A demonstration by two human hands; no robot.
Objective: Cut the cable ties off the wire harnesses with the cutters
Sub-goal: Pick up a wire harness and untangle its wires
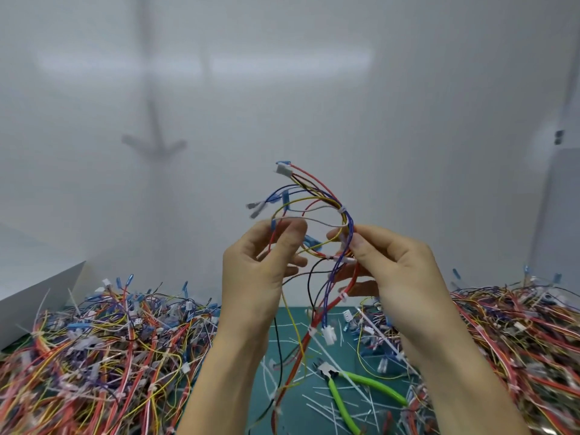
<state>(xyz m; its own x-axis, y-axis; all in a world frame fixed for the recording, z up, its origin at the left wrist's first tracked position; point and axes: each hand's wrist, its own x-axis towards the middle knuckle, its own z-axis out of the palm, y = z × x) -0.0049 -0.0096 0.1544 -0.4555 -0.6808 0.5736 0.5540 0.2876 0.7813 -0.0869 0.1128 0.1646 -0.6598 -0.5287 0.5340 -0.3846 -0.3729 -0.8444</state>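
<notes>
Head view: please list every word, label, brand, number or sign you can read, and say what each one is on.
None: no text can be read anywhere in this view.
The cutters have plain green handles with no legible brand.
The white connector on the held wire harness shows no marking.
The dark fitting on the right wall is too blurred to read.

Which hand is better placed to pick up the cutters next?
The right hand: the cutters lie on the mat nearer it, and the left hand also grips the harness, so could steady it.
</notes>
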